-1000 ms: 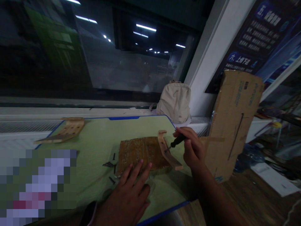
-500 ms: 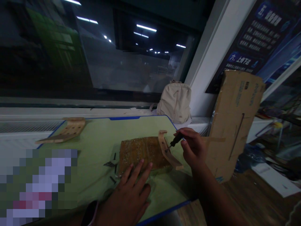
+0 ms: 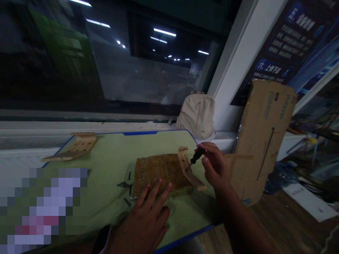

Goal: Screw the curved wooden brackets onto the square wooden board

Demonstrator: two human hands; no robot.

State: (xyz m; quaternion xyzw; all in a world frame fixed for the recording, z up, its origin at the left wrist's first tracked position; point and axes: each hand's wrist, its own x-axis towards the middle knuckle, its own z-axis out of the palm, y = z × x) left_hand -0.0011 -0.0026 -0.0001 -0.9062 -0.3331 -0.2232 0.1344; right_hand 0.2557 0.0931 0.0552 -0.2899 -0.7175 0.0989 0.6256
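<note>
A brown slatted wooden panel [image 3: 159, 171] lies on the green mat [image 3: 111, 158]. A curved wooden rail [image 3: 188, 169] stands along the panel's right edge. My right hand [image 3: 215, 165] pinches a small black-handled screwdriver [image 3: 195, 157], its tip set against the rail. My left hand [image 3: 149, 215] lies flat with fingers spread, its fingertips pressing the panel's near edge. Several dark screws [image 3: 125, 187] lie loose on the mat just left of the panel.
A second curved wooden piece with holes [image 3: 72, 147] rests at the mat's far left. A beige backpack [image 3: 197, 114] sits on the sill behind. A tall cardboard box [image 3: 261, 137] stands right of the table. A blurred patch covers the near left.
My right hand has turned slightly on the screwdriver, the fingers rolling round the handle. The left hand and the panel have stayed where they were.
</note>
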